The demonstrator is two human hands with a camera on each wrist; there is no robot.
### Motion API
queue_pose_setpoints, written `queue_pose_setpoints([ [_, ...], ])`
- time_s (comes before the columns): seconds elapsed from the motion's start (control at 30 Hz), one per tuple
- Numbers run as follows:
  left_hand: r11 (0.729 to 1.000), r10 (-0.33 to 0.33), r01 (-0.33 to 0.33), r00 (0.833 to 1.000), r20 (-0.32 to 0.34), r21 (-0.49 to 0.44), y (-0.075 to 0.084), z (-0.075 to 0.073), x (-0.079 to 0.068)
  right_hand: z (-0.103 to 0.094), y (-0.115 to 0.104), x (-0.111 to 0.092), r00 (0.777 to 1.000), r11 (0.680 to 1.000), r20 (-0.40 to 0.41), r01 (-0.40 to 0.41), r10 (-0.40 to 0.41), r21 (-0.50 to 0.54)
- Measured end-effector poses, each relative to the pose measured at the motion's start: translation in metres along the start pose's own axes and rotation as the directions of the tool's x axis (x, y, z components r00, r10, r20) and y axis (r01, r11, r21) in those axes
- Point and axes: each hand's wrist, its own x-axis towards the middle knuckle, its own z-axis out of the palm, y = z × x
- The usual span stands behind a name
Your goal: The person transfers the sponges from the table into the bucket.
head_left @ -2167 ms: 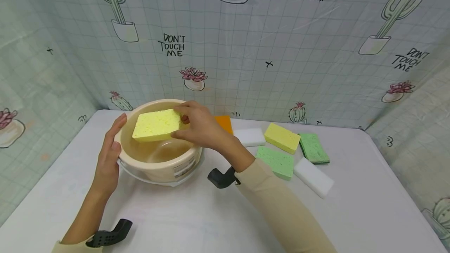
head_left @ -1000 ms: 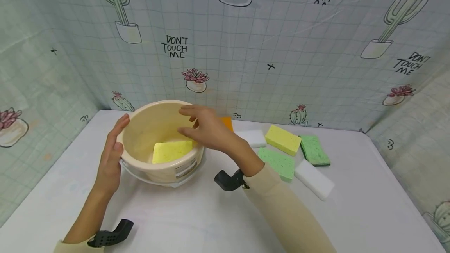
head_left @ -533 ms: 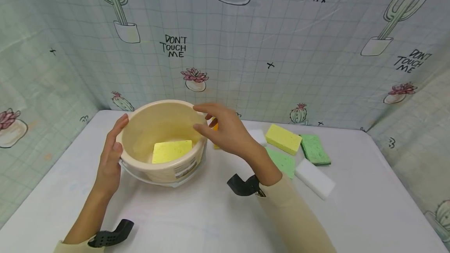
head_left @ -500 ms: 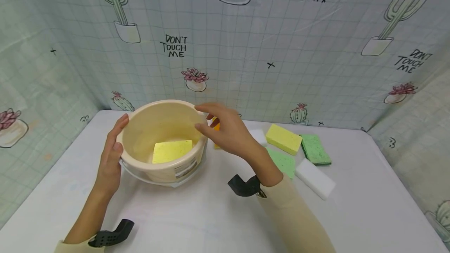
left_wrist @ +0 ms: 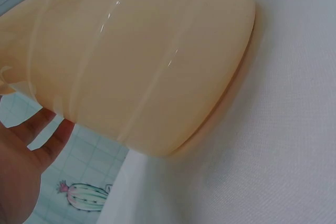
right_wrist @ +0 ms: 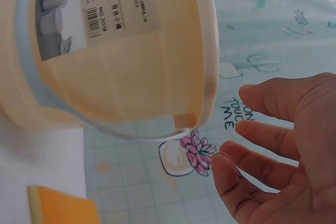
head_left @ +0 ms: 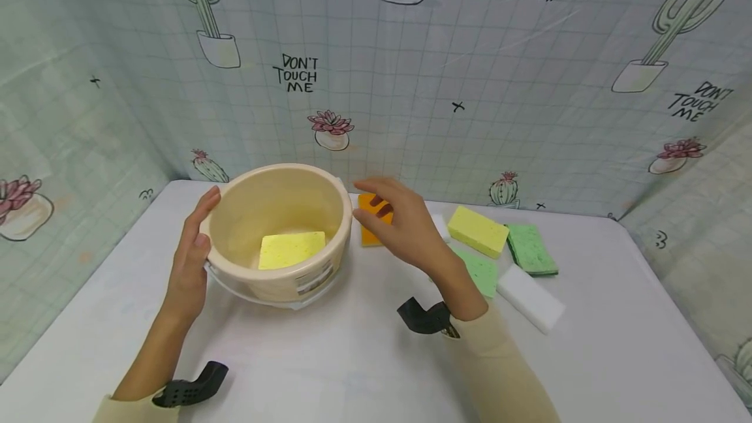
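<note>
A cream plastic bucket (head_left: pixel 276 198) stands upright on the table's left side, its handle lowered along the front. Inside it lies a yellow sponge (head_left: pixel 292 250). My left hand (head_left: pixel 190 263) rests against the bucket's left side, fingers extended by the rim; fingertips touch the outer wall (left_wrist: pixel 121 66) in the left wrist view. To the right of the bucket, my right hand (head_left: pixel 405 220) hovers with fingers spread, holding nothing. Partly behind its fingers is an orange sponge (head_left: pixel 371 238), whose edge in the right wrist view is yellow.
On the white table (head_left: pixel 352 358), right of my right hand, lie a yellow sponge (head_left: pixel 478 231), a light green sponge (head_left: pixel 480 271), a darker green scouring sponge (head_left: pixel 531 250) and a white block (head_left: pixel 531 297). Another white block (head_left: pixel 440 227) is mostly hidden. A patterned curtain (head_left: pixel 399 83) encloses the table.
My right hand has let go of the yellow sponge, which dropped into the bucket, then moved right, out past the rim toward the orange sponge. My left hand stays at the bucket.
</note>
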Motion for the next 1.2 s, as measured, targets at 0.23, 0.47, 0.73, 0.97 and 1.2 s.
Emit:
queue_pose_setpoints([
  [0.23, 1.0, 0.004, -0.005, 1.0, -0.011, -0.01, -0.001, 0.001, 0.001, 0.006, 0.017, -0.01, 0.996, 0.996, -0.038, -0.08, 0.081, 0.028],
  [0.47, 0.999, 0.027, -0.027, 0.999, -0.021, -0.028, -0.002, 0.0, 0.001, 0.023, 0.031, -0.016, 0.981, 0.982, -0.104, -0.155, 0.166, 0.111],
  [0.73, 0.999, 0.031, -0.031, 0.999, -0.02, -0.026, -0.001, 0.0, 0.001, 0.038, 0.048, -0.022, 0.957, 0.961, -0.129, -0.242, 0.259, 0.13],
  [0.97, 0.999, 0.024, -0.024, 1.0, -0.01, -0.022, 0.0, 0.0, 0.001, 0.047, 0.061, -0.028, 0.944, 0.95, -0.127, -0.293, 0.306, 0.106],
  [1.2, 0.999, 0.035, -0.035, 0.999, -0.008, -0.027, 0.001, 0.002, 0.0, 0.06, 0.074, -0.032, 0.923, 0.931, -0.138, -0.342, 0.358, 0.131],
])
